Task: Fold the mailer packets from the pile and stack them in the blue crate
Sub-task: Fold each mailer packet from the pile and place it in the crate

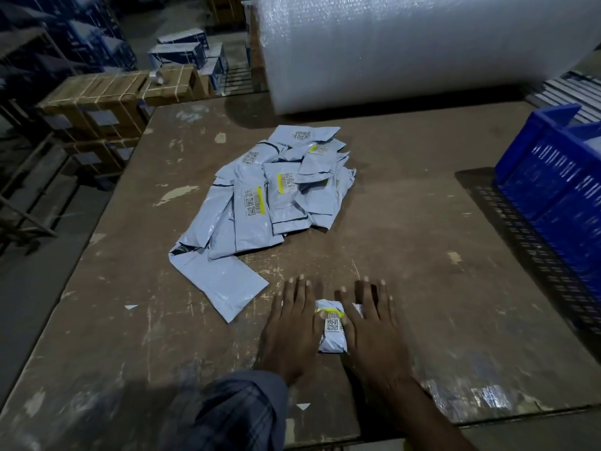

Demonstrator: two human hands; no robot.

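A small folded grey mailer packet (332, 332) with a barcode label and a yellow strip lies near the front of the wooden table (406, 222). My left hand (294, 327) lies flat with straight fingers along its left side. My right hand (370, 330) presses flat over its right side. Both thumbs touch the packet's top. Behind them, at the table's middle, lies the pile of several unfolded grey mailer packets (273, 196). The blue crate (559, 196) stands at the right edge of the table, beyond my right hand.
A large roll of bubble wrap (406, 43) fills the back of the table. Strapped cardboard boxes (97, 102) and blue-white cartons (185, 53) stand on the floor at the left. A strip of bubble wrap (471, 398) lies at the table's front right.
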